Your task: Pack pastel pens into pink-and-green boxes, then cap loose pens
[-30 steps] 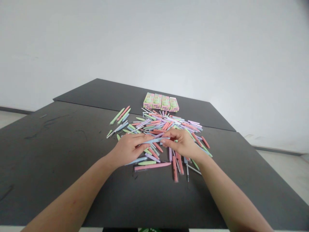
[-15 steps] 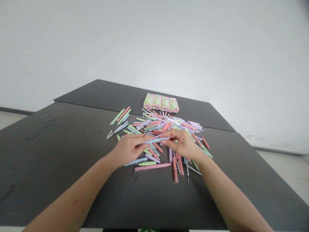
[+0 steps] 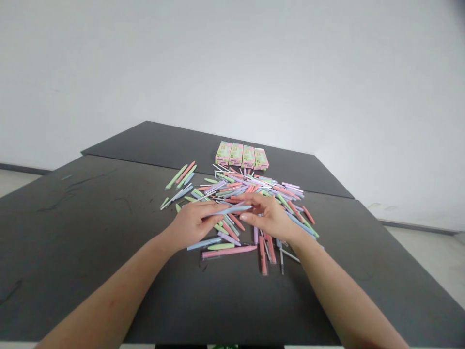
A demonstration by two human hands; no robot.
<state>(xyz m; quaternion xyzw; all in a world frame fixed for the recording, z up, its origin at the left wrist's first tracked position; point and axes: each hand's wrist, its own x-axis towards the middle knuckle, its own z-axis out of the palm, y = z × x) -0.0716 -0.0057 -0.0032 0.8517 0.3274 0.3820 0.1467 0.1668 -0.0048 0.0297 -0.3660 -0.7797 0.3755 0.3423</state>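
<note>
A light blue pen (image 3: 232,210) lies nearly level above the pile, its pointed end toward the right. My left hand (image 3: 191,224) pinches its left part between thumb and fingers. Around the pointed end is my right hand (image 3: 271,215), thumb below and fingers above, with a gap between them. A thin purple piece behind the blue pen runs toward the right fingers; whether they touch it I cannot tell. Under and behind both hands spreads a loose pile of pastel pen parts (image 3: 236,220) in pink, green, blue and purple, with thin white refills among them.
Several green-and-pink boxes (image 3: 235,154) stand in a row behind the pile. A small group of pens (image 3: 185,175) lies to its left. Pink pens (image 3: 228,251) lie at the near side. Everything rests on a dark table (image 3: 90,218) against a white wall.
My right thumb has dropped away from the blue pen's tip, and the right fingers have loosened around it. My left hand keeps its hold, and the pen is tilted slightly differently.
</note>
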